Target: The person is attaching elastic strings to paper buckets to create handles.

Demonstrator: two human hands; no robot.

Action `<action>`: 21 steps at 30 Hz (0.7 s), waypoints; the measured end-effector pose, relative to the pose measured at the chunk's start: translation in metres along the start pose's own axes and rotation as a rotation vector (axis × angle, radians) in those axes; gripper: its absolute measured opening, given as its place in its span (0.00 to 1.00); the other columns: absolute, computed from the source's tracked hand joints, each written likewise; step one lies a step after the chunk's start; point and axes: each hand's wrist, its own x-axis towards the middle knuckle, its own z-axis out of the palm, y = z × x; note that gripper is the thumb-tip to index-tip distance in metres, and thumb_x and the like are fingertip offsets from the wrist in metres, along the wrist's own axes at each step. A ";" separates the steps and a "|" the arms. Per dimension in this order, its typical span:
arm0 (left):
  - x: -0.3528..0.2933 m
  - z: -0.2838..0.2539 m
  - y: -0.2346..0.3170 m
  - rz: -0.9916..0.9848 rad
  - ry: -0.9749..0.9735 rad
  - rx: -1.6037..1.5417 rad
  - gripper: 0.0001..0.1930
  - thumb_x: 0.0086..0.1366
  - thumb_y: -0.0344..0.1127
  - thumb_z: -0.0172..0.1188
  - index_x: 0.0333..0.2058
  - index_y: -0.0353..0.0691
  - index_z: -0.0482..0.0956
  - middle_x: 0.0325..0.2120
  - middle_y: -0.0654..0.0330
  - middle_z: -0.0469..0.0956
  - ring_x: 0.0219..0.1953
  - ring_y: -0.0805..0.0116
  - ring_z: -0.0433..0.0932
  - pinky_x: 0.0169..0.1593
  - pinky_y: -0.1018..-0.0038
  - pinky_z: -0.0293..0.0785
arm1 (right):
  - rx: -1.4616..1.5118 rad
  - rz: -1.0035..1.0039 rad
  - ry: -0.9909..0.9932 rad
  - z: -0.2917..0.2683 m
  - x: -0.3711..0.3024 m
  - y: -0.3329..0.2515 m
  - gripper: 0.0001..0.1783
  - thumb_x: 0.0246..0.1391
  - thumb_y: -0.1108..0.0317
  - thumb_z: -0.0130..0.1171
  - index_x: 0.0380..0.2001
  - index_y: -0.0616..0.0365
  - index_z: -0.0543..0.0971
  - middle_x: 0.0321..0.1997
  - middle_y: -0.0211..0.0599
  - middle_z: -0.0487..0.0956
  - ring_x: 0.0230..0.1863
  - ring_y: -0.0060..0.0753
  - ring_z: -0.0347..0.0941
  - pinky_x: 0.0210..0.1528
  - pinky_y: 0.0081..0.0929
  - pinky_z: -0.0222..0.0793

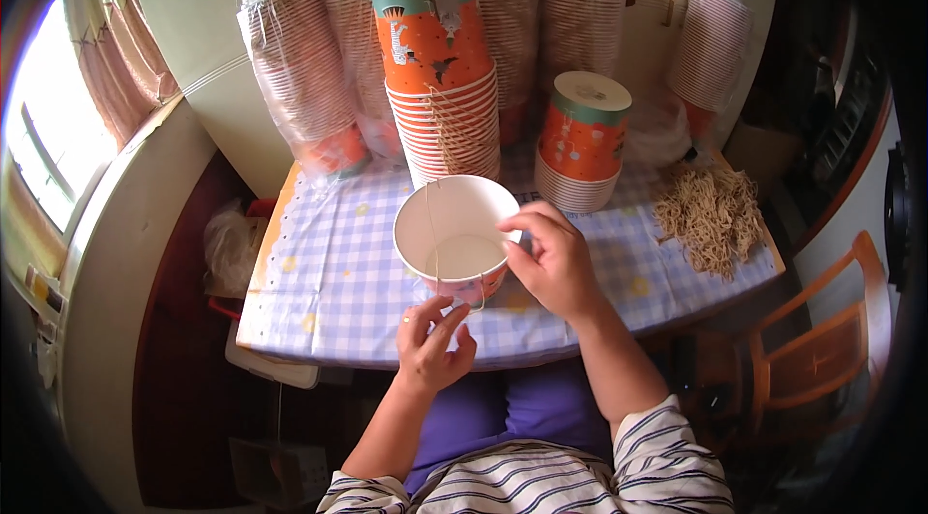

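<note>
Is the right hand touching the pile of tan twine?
Apart. The head view shows a stretch of checked tablecloth between the right hand and the pile of tan twine.

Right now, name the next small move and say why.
Probably, the left hand should gently draw the cord downward: it crosses the tub's open mouth to the near rim, close to that hand, while the right hand is at the rim's right side.
</note>
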 end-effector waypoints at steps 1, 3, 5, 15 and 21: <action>0.001 -0.005 -0.004 -0.010 0.043 0.024 0.20 0.40 0.22 0.57 0.37 0.40 0.79 0.36 0.54 0.74 0.26 0.65 0.71 0.30 0.72 0.68 | 0.001 -0.088 -0.116 0.006 0.013 0.000 0.13 0.43 0.78 0.58 0.37 0.59 0.78 0.39 0.34 0.75 0.27 0.24 0.69 0.28 0.19 0.66; 0.013 -0.008 -0.006 -0.014 0.097 0.044 0.19 0.40 0.22 0.56 0.35 0.39 0.79 0.36 0.53 0.74 0.28 0.62 0.72 0.34 0.70 0.68 | -0.073 -0.243 -0.364 0.010 0.037 0.002 0.17 0.43 0.77 0.55 0.41 0.56 0.78 0.47 0.39 0.75 0.46 0.42 0.74 0.45 0.32 0.72; 0.026 -0.010 -0.010 -0.009 0.087 0.107 0.20 0.40 0.22 0.54 0.37 0.41 0.77 0.37 0.55 0.75 0.37 0.58 0.73 0.43 0.66 0.66 | -0.098 -0.295 -0.596 0.028 0.049 0.018 0.20 0.42 0.76 0.53 0.42 0.56 0.78 0.49 0.39 0.74 0.48 0.45 0.73 0.50 0.34 0.69; 0.051 -0.015 -0.025 0.070 -0.208 0.118 0.20 0.42 0.22 0.58 0.38 0.44 0.76 0.29 0.63 0.75 0.39 0.63 0.75 0.52 0.60 0.64 | -0.469 -0.351 -0.528 0.006 0.069 0.053 0.04 0.39 0.75 0.54 0.24 0.57 0.76 0.28 0.38 0.76 0.32 0.44 0.76 0.36 0.39 0.71; 0.050 -0.013 -0.023 0.083 -0.199 0.093 0.17 0.40 0.21 0.59 0.33 0.44 0.78 0.26 0.63 0.75 0.34 0.63 0.74 0.50 0.60 0.65 | -0.405 -0.198 -0.363 -0.030 0.043 0.097 0.05 0.41 0.79 0.55 0.25 0.60 0.75 0.28 0.40 0.75 0.32 0.45 0.74 0.31 0.35 0.70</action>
